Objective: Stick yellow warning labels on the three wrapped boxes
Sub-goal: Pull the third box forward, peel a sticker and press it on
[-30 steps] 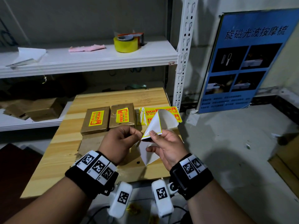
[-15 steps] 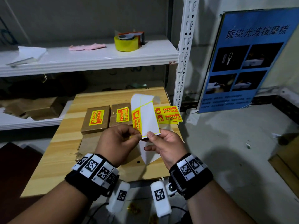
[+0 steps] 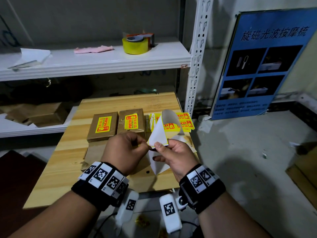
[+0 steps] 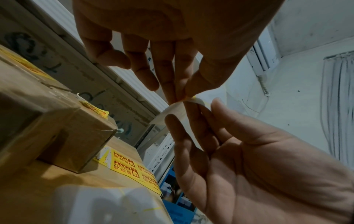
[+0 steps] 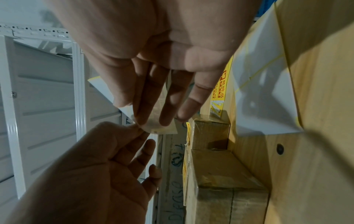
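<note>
Item: white-backed yellow-edged label sheet (image 3: pixel 158 133), held above light wooden bench (image 3: pixel 68 162). My left hand (image 3: pixel 124 150) pinches its lower corner; right hand (image 3: pixel 173 155) grips the sheet w/ thumb on top. I see 2 brown wrapped boxes (image 3: pixel 103 126) labelled, side by side at the bench's rear; loose yellow labels (image 3: pixel 186 123) just to their right.

The tabletop (image 3: pixel 72 169) is pale, smooth wood. Two boxes (image 3: pixel 103 126) wear brown paper under seemingly glossy film. The shelf (image 3: pixel 96 63) is white painted metal; the floor (image 3: pixel 248 160) rough concrete.
</note>
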`<state>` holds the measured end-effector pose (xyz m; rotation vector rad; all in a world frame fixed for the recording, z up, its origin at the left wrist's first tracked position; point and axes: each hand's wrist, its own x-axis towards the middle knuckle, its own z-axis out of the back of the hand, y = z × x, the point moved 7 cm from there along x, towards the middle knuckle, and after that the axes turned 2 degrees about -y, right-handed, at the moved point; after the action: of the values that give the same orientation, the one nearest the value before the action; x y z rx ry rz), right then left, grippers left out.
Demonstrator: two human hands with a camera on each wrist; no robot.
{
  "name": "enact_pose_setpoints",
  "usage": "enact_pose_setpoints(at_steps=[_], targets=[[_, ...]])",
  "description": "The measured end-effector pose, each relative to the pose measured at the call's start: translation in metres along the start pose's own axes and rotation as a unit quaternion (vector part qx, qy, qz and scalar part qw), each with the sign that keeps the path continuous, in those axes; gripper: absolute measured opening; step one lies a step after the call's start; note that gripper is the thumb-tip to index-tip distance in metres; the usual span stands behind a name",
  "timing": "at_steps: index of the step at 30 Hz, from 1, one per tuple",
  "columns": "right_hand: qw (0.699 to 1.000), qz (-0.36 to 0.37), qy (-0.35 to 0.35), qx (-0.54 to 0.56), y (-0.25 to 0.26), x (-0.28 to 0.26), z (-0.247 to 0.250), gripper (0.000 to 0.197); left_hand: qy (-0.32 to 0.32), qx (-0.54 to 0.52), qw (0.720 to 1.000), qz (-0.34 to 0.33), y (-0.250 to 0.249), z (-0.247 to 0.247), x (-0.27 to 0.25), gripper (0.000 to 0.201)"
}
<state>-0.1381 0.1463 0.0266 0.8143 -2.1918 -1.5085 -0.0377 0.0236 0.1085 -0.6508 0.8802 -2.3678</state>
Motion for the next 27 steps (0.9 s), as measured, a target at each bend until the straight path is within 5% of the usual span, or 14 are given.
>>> enact_pose_setpoints(at_steps=[7, 18, 27], targets=[[0.998, -0.050, -0.046, 0.021, -0.006, 0.005, 0.014, 0.011, -0.018, 0.000, 0.999, 0.031, 0.011, 0.004, 0.002, 0.017], [0.951, -0.175, -0.250, -0.046, -0.039, 0.023, 0.086, 0.009, -0.036, 0.035, 0.995, 0.087, 0.047, 0.038, 0.015, 0.016], [0.935, -0.238, -0.226, -0.137, -0.056, 0.010, 0.084, 0.018, -0.027, 0.097, 0.994, 0.047, 0.056, 0.061, 0.015, 0.009]])
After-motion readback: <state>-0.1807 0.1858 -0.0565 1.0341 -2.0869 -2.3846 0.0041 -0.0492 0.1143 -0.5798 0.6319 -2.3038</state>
